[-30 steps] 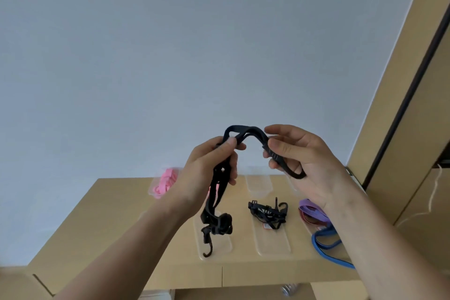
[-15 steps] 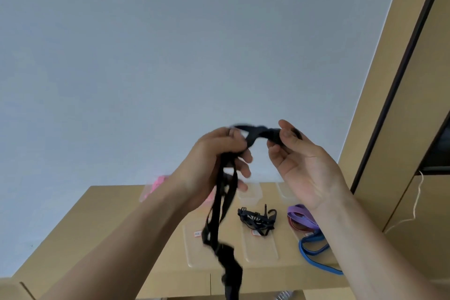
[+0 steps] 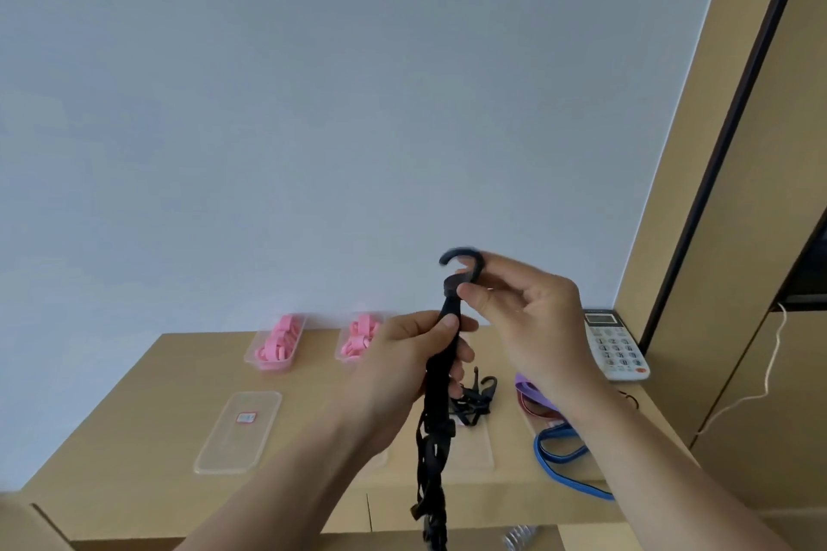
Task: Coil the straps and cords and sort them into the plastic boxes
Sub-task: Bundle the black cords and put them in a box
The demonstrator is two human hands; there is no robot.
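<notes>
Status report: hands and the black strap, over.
Left hand grips black strap. Right hand pinches its hook. Rest dangles uncoiled, past frame bottom.

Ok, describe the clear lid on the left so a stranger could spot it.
Find the tan desk against the pale wall. On its left front, nearer than the two boxes of pink coils, lies a flat clear lid. Unlike those boxes it is shallow, holds nothing, and bears a small red sticker.

Setting: office-type room, probably.
Evidence: desk phone [image 3: 615, 344] with keypad and small display, right rear of tan laminate desk [image 3: 134, 438]; matching tall tan cabinet [image 3: 716, 192] with dark edge trim, right side; white cable [image 3: 770, 371] hanging down cabinet front; plain pale wall [image 3: 313, 103] behind desk.
</notes>
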